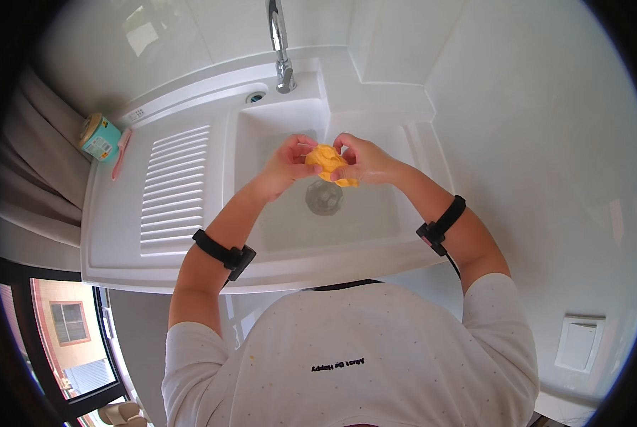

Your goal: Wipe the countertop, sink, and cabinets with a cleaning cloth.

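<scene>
A crumpled yellow-orange cloth (326, 160) is bunched up between my two hands, above the basin. My left hand (291, 164) grips its left side with the thumb in front and the fingers curled behind. On the other side, my right hand (365, 160) pinches the cloth between thumb and fingers. A loose corner of the cloth hangs below my right thumb. Under the hands is a white laundry sink (249, 128) with what looks like shallow, slightly cloudy water (323, 232) in it. A round drain strainer (324, 197) shows through at the bottom, just below the cloth.
A chrome faucet (283, 69) rises behind the basin, near a round overflow hole (255, 97). Left of the basin lies a ridged washboard (174, 192). Farther left are a pink-handled brush (121, 152), a turquoise tub (102, 140) and a grey curtain (40, 149). A tiled wall (521, 160) bounds the right.
</scene>
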A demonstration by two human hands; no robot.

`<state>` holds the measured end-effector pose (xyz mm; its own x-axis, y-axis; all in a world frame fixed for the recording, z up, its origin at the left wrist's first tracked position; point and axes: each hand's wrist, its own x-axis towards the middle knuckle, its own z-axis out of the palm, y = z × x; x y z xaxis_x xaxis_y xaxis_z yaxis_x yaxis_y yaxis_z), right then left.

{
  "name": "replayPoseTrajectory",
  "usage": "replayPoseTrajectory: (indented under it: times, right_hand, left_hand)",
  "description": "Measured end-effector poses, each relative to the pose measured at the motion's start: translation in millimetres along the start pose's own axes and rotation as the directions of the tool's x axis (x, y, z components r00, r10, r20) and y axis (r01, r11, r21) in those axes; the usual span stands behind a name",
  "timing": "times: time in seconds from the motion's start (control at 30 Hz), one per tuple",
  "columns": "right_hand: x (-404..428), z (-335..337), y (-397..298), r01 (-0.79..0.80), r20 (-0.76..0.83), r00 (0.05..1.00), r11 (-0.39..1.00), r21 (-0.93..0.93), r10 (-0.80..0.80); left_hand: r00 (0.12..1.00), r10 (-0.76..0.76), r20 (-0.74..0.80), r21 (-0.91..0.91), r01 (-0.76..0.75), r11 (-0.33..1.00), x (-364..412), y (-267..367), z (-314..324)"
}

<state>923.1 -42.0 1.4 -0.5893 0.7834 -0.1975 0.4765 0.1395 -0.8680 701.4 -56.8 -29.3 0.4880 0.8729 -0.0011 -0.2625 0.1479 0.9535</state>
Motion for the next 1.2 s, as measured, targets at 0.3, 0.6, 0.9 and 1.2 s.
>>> replayPoseTrajectory:
  times: [0.3, 0.6, 0.9, 1.2]
  right_hand:
    - [5, 0, 16, 0.232, -0.044, 0.973, 0.944, 0.235, -0.228]
    - [0, 16, -11, 0.287, -0.258, 0.937, 0.941, 0.180, -0.236]
    - [-8, 0, -9, 0.239, -0.277, 0.938, 0.967, 0.088, -0.207]
    - [-21, -33, 30, 0.143, -0.096, 0.985, 0.989, -0.039, -0.146]
  left_hand:
    - [0.991, 0.102, -0.089, 0.039, -0.099, 0.994, -5, 5, -7]
    - [0.972, 0.200, -0.122, 0.078, -0.192, 0.978, 0, 5, 8]
    - [0.936, 0.264, -0.233, 0.617, -0.068, 0.784, 8, -24, -17]
    - [0.931, 0.201, -0.306, 0.188, -0.148, 0.971, 6, 1, -15]
